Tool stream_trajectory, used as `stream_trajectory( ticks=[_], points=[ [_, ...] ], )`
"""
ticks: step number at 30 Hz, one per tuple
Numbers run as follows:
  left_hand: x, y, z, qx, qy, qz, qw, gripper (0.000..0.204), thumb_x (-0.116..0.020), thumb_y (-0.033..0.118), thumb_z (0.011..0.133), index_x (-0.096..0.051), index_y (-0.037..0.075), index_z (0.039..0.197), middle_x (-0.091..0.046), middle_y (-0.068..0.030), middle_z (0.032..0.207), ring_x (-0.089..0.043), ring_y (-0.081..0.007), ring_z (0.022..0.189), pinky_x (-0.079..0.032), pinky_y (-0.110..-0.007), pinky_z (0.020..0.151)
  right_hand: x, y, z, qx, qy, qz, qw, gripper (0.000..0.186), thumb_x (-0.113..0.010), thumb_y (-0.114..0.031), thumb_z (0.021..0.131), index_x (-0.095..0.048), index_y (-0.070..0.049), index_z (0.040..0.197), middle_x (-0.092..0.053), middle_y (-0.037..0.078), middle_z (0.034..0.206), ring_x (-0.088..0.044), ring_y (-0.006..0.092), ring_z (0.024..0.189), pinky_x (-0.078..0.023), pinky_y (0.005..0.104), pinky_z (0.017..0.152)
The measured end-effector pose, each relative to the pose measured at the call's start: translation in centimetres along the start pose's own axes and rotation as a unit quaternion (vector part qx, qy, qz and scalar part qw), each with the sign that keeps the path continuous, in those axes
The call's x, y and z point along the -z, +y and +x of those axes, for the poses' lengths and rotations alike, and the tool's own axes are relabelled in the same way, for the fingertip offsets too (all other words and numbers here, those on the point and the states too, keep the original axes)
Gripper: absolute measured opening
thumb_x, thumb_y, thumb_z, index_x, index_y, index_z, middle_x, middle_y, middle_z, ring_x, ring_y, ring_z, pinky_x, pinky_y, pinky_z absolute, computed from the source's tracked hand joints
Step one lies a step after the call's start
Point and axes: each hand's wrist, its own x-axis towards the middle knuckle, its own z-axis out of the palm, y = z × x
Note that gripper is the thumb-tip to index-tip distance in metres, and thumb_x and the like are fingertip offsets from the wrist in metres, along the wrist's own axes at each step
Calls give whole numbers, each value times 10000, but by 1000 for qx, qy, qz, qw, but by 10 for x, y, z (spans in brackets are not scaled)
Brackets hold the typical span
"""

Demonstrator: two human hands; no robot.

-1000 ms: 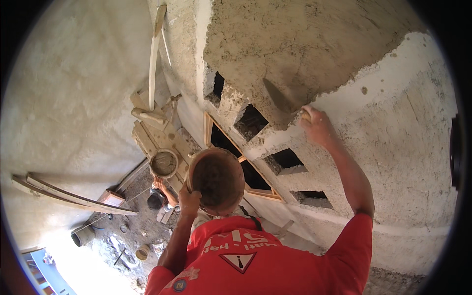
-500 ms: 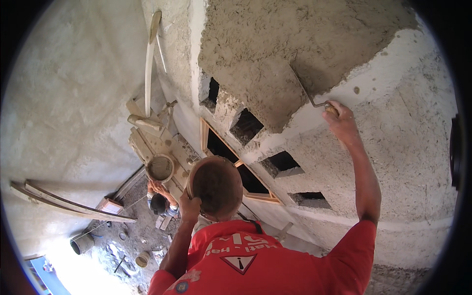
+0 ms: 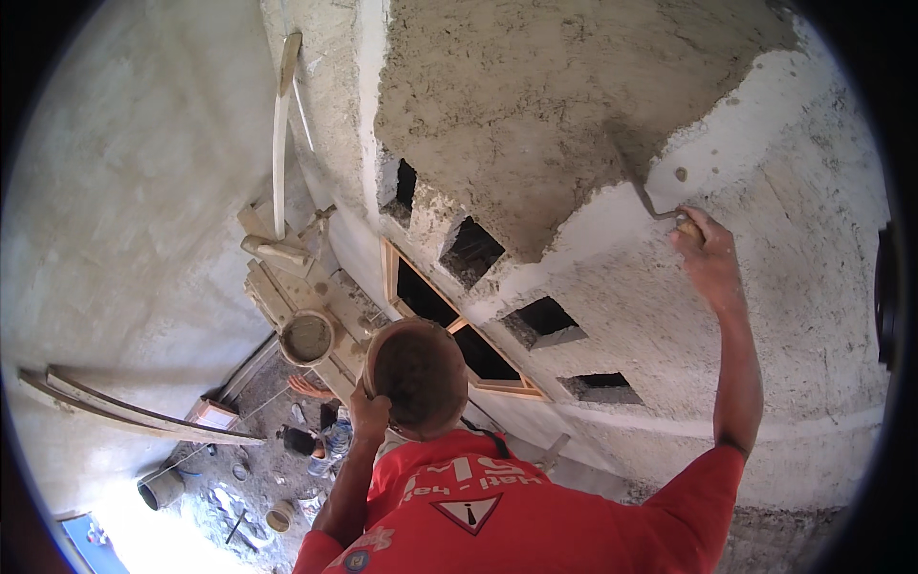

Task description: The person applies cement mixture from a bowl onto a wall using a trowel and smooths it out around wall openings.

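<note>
Rough wall (image 3: 669,335) ahead, right hand (image 3: 710,254) clasps a trowel (image 3: 688,228) (left hand (image 3: 370,411) pinches a bucket (image 3: 459,368)).

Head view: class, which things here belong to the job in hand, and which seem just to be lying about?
Job in hand:
trowel, gripped by the right hand
brown bucket, held by the left hand
dark plaster patch on the wall

Apparently lying about:
long boards, at far left
tipped bucket, on the floor
small pail, nearby

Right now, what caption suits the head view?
Trowel in right hand, bucket in left hand, at a part-plastered wall.
</note>
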Motion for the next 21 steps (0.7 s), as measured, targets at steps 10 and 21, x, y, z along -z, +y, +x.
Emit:
stream_trajectory(
  ticks=[10,21],
  points=[
    [-9,-24,13,-22,3,-16,1000,533,-581,4,680,-641,-15,1209,-662,-81,856,-608,-165,683,-493,-310,603,44,-63,-37,124,92,-204,967,371,-667,-72,910,-614,-25,1275,-692,215,970,-704,286,871,-545,364,765],
    [2,-84,14,-115,52,39,991,634,-574,55,684,-603,13,1316,-711,-171,976,-698,-311,844,-542,-406,787,7,-181,-32,450,-284,120,838,441,-757,-177,831,-636,-2,1218,-651,88,771,-631,165,642,-510,320,584]
  ],
)
